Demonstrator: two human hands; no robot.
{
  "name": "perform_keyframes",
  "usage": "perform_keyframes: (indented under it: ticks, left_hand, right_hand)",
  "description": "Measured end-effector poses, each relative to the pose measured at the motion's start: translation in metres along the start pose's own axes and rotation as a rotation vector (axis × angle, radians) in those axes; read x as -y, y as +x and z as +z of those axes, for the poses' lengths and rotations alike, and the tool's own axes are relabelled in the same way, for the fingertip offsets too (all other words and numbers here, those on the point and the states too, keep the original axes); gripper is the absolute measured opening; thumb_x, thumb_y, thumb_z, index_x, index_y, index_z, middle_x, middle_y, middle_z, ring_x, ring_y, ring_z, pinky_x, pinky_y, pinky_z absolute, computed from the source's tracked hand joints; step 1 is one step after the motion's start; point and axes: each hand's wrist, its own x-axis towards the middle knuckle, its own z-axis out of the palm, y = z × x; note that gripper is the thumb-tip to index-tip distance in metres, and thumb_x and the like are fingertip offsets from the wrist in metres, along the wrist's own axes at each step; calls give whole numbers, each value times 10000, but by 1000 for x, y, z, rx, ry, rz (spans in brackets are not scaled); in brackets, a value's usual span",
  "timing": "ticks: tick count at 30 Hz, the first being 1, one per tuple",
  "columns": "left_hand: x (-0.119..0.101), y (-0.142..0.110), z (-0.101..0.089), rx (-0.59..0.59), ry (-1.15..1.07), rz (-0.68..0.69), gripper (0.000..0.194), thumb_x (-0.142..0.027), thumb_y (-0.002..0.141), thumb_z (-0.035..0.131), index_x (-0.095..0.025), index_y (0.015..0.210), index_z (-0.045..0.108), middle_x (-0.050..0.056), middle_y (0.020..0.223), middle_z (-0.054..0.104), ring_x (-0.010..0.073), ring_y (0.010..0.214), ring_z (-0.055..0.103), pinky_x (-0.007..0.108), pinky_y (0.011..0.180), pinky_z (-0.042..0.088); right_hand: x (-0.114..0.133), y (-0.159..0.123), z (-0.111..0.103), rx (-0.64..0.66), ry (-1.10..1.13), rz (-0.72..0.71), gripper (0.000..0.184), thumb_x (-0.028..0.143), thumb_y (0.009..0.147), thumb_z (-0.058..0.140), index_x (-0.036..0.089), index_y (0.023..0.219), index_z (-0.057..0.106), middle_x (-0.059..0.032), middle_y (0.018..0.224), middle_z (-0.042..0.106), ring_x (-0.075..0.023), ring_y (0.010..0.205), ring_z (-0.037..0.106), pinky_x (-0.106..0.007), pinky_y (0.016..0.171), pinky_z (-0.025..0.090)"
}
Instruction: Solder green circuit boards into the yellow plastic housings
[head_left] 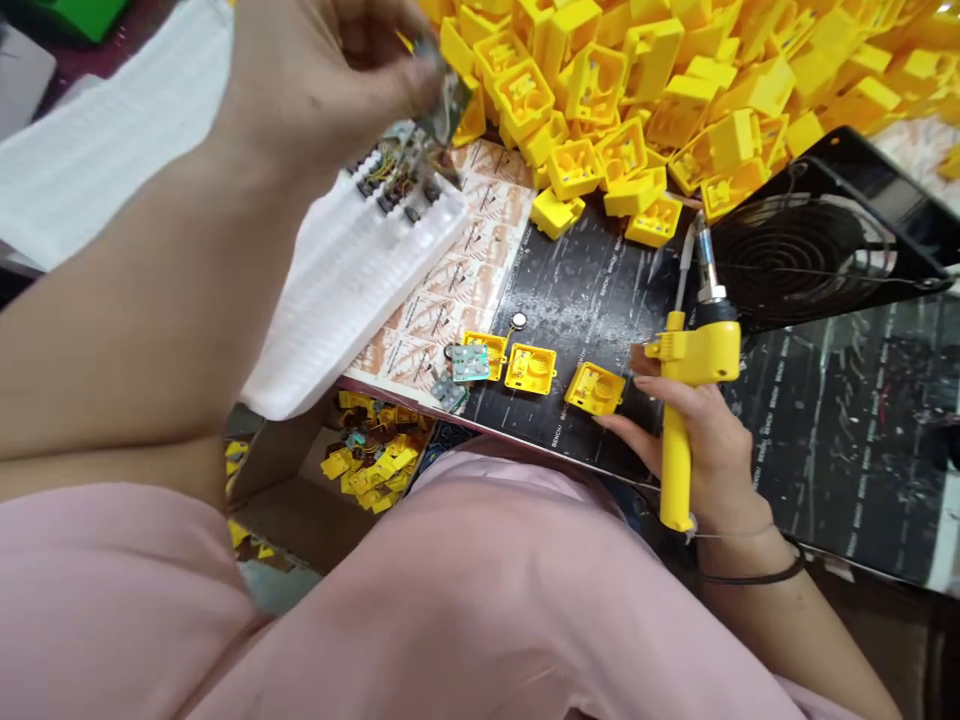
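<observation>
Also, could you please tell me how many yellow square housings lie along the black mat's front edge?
3, in a row: the left one, with a circuit board against it, the middle one, and the right one, beside the right hand. The hand may hide more.

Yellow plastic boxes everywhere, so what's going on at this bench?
A person's left hand holds a small circuit board above a white foam tray. Their right hand grips a yellow soldering gun, near an open yellow plastic housing on a black mat. A heap of yellow housings lies beyond.
</observation>
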Motion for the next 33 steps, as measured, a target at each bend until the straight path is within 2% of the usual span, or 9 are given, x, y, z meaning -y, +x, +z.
perform_keyframes:
  ticks: [2,4,8,11,14,20,23,29,33]
  left_hand:
    - [-13,-10,-1,-127,-121,167,792,-455,1092,171,214,1313,533,140,1238,711,337,1254,647,437,920,518]
    - [-33,-20,10,-91,-278,178,737,-356,1053,121,196,1317,532,93,1176,727,284,1176,694,347,830,516]
    - [-81,-43,59,416,-834,-217,245,-217,945,728,-29,1100,750,94,914,816,97,643,705,237,612,599]
    - [-104,-62,89,712,-1039,-402,151,-214,1010,644,-122,1002,763,73,854,789,112,582,685,273,576,591]
    - [-108,-78,97,852,-1265,-534,211,-307,1055,597,-165,1087,749,48,824,764,141,636,733,291,642,608]
    - [-101,-108,86,902,-1550,-746,311,-378,962,778,-198,1204,705,128,1162,818,222,1022,811,336,882,635]
    - [-104,-121,82,920,-1467,-693,423,-394,884,853,-173,1217,716,123,1058,822,210,912,800,304,797,618]
    - [-104,-128,77,365,-961,-401,394,-357,936,768,-167,1263,658,17,881,759,134,746,730,264,752,612]
    - [-104,-136,92,569,-1442,-730,300,-373,901,827,-169,1067,682,52,891,799,151,694,766,244,633,620]
  right_hand:
    - [4,4,0,-34,36,34,593,196,882,872,320,1381,576,-67,1273,788,-267,1120,798,-418,928,670]
    - [10,10,2,-91,63,33,575,131,889,845,318,1363,578,-65,1262,797,-254,1116,804,-397,907,681]
    - [24,19,3,-163,68,-73,572,146,891,845,340,1355,572,-25,1233,802,-250,1124,805,-397,913,703]
    - [29,19,0,-124,35,-89,513,166,915,814,387,1315,581,30,1170,805,-252,1088,812,-455,961,709]
    - [27,11,-3,-164,46,-58,505,134,938,761,403,1326,582,28,1152,807,-255,1033,822,-475,934,717]
    - [17,-4,-9,-222,39,-91,558,150,931,789,404,1386,591,7,1220,808,-245,1031,818,-451,931,709]
    - [17,-4,-10,-198,-35,-109,550,155,933,797,400,1384,598,8,1192,815,-240,1000,820,-442,908,712]
    - [21,-5,-7,-215,-9,-98,537,88,907,798,354,1342,629,-3,1161,822,-238,971,821,-427,853,715]
    - [20,-6,-11,-234,-77,-143,528,93,886,809,405,1289,674,44,1181,819,-245,990,819,-461,893,717]
